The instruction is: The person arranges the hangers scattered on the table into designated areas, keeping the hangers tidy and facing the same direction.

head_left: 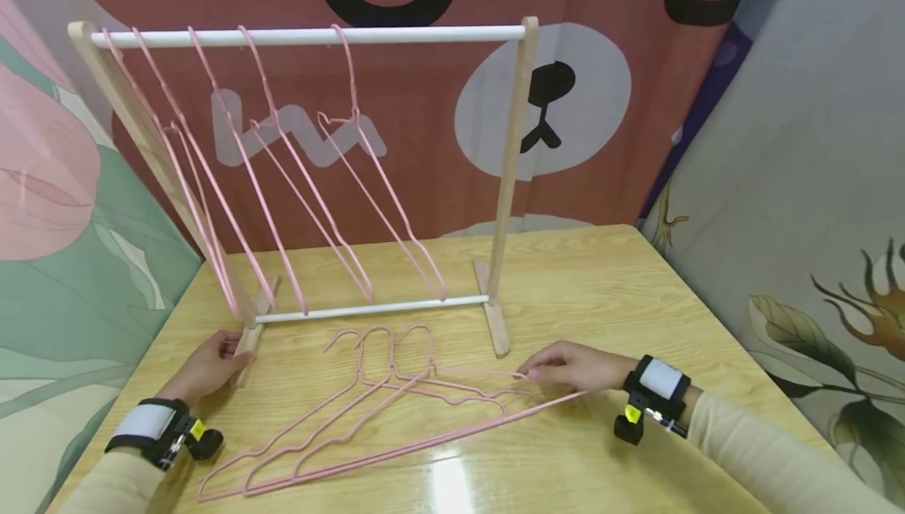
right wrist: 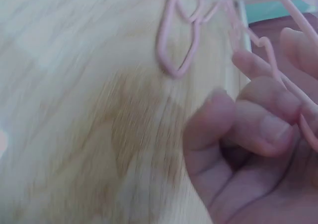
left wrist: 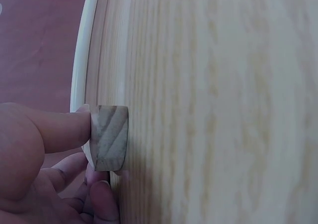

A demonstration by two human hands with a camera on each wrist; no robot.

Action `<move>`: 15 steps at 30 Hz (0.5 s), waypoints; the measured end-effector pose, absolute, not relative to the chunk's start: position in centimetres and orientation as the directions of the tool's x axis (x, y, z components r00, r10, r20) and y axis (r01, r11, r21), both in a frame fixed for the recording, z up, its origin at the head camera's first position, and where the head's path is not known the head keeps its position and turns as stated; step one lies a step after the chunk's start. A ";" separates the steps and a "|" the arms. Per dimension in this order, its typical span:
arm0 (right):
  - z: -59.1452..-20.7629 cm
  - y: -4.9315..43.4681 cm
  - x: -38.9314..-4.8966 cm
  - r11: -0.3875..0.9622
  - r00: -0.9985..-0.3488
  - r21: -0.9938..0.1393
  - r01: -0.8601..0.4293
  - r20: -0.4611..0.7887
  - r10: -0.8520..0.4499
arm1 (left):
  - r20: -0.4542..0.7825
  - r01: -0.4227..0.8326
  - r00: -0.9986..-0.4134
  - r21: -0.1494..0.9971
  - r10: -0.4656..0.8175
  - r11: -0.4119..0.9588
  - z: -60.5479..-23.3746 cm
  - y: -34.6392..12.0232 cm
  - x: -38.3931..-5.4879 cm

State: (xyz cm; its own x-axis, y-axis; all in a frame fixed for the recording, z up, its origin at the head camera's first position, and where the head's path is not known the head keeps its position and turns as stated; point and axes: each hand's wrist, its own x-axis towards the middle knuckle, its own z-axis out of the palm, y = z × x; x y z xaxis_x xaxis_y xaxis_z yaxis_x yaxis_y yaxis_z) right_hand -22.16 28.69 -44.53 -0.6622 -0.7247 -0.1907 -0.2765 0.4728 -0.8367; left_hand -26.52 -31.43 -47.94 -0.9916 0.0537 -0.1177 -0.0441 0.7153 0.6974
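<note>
My left hand is at the rack's left foot, and in the left wrist view thumb and fingers pinch the squared end of that wooden foot. On the table at the front lie overlapping pink hangers, hooks pointing toward the rack. My right hand grips the right-hand end of one pink hanger. In the right wrist view its pink wire runs between curled fingers, while the rounded end of another hanger lies near the wood surface.
A small garment rack with a white top rail and wooden posts stands at the back left. Several pink hangers hang from it, mostly toward the left. A white lower bar joins its feet. Printed curtains surround the wooden table.
</note>
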 end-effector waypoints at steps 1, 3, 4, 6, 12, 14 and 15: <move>-44.6 28.7 -22.1 0.458 -0.654 -0.851 -0.255 -0.197 -0.730 | -0.120 -0.046 -0.991 0.699 0.055 0.713 -48.0 -31.4 -26.5; -44.7 28.8 -22.0 0.436 -0.641 -0.875 -0.210 -0.214 -0.737 | -0.122 -0.043 -0.991 0.703 0.060 0.710 -48.2 -31.5 -26.5; -44.7 28.9 -22.0 0.428 -0.635 -0.885 -0.184 -0.224 -0.739 | -0.122 -0.041 -0.991 0.702 0.063 0.711 -48.2 -31.6 -26.5; -44.8 29.1 -22.1 0.402 -0.622 -0.908 -0.120 -0.247 -0.743 | -0.120 -0.035 -0.991 0.698 0.068 0.715 -48.2 -31.6 -26.5; -44.7 30.0 -22.1 0.241 -0.562 -0.967 0.086 -0.247 -0.790 | -0.133 -0.047 -0.989 0.691 0.063 0.721 -47.7 -31.5 -26.4; -44.6 30.3 -22.1 0.175 -0.537 -0.975 0.140 -0.223 -0.813 | -0.139 -0.052 -0.988 0.691 0.062 0.721 -47.6 -31.5 -26.4; -44.5 30.4 -22.1 0.149 -0.528 -0.975 0.163 -0.214 -0.822 | -0.142 -0.054 -0.988 0.689 0.061 0.723 -47.5 -31.4 -26.4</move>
